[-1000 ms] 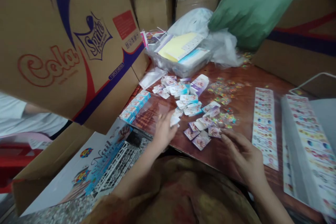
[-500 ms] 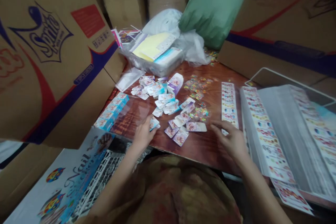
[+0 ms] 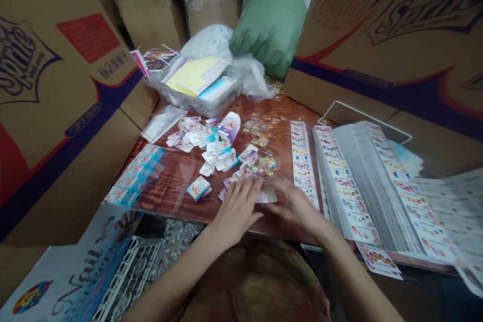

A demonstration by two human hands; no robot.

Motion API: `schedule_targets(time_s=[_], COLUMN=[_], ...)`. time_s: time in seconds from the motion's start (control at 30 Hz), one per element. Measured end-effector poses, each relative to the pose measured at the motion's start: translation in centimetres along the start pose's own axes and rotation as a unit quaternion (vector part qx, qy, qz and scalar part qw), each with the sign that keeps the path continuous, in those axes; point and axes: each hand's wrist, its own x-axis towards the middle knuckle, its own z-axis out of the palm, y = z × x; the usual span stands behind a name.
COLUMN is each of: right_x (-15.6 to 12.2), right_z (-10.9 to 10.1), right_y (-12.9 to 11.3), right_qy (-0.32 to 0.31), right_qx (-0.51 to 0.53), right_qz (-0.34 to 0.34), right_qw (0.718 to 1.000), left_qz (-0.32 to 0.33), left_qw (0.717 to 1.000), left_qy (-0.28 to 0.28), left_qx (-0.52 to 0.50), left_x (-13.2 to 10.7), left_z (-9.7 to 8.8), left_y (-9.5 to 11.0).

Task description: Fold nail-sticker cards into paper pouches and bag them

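Observation:
My left hand (image 3: 237, 206) lies palm down over a small group of purple-and-white cardboard boxes (image 3: 243, 173), its fingers stretched out and covering most of them. My right hand (image 3: 296, 204) is beside it, thumb and fingers apart about the right end of a flattened purple box (image 3: 270, 195). Whether either hand presses on that box is hard to see. Left of my left hand, a small blue-and-white box (image 3: 198, 188) rests on the table. Behind it are more blue-and-white boxes (image 3: 219, 155) in a loose heap, with little packets of bright beads or pieces (image 3: 265, 165) to their right.
A row of filled blue boxes (image 3: 134, 173) stands at the table's left. Sticker sheet stacks (image 3: 347, 181) line the right side. A plastic tray of papers (image 3: 211, 105) is at the back, near a green sack (image 3: 269, 25). Large cartons (image 3: 86, 126) flank both sides.
My left hand has let go of the blue-and-white box and moved right over the purple boxes. My right hand has moved left to the flattened purple box. The view has turned rightward.

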Motion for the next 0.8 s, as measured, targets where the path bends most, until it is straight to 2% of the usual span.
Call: schedule_targets(time_s=[0.1,0.17,0.2,0.23,0.27,0.3,0.37,0.43,0.63,0.7,0.8], right_x=[0.0,0.5,0.9,1.3,1.8,2.1,2.7,3.0,2.5,2.2,1.8], right_z=[-1.6,-2.5,-2.9,-3.1,-3.2,-3.1,-2.7,-2.3,-2.3,-2.5,-2.8], right_y=[-0.6,0.9,2.0,3.3,4.5,5.7,7.2,7.9,8.2,8.5,8.8], right_qy=[-0.02,0.031,0.087,0.152,0.185,0.184,0.148,0.123,0.143,0.175,0.281], right_qx=[0.077,0.07,0.033,-0.04,-0.13,-0.211,-0.321,-0.355,-0.348,-0.338,-0.285], right_qz=[0.006,0.05,0.097,0.164,0.239,0.297,0.358,0.367,0.36,0.346,0.294], right_qw=[0.997,0.996,0.991,0.974,0.944,0.913,0.864,0.851,0.853,0.858,0.868], left_qz=[-0.039,-0.066,-0.073,-0.08,-0.089,-0.099,-0.125,-0.144,-0.178,-0.184,-0.189], left_qw=[0.998,0.996,0.993,0.989,0.984,0.978,0.967,0.96,0.934,0.921,0.896], left_qy=[-0.036,-0.013,0.007,0.029,0.047,0.06,0.071,0.076,0.091,0.097,0.115], left_qx=[-0.023,-0.061,-0.089,-0.119,-0.149,-0.176,-0.21,-0.229,-0.297,-0.33,-0.385], left_x=[1.3,1.7,1.7,1.7,1.6,1.5,1.3,1.0,1.0,1.1,1.4], left_z=[1.0,1.2,1.2,1.2,1.1,1.0,0.9,0.9,1.0,1.1,1.7], left_y=[0.9,0.8,0.7,0.6,0.6,0.6,0.6,0.8,0.9,0.8,0.7])
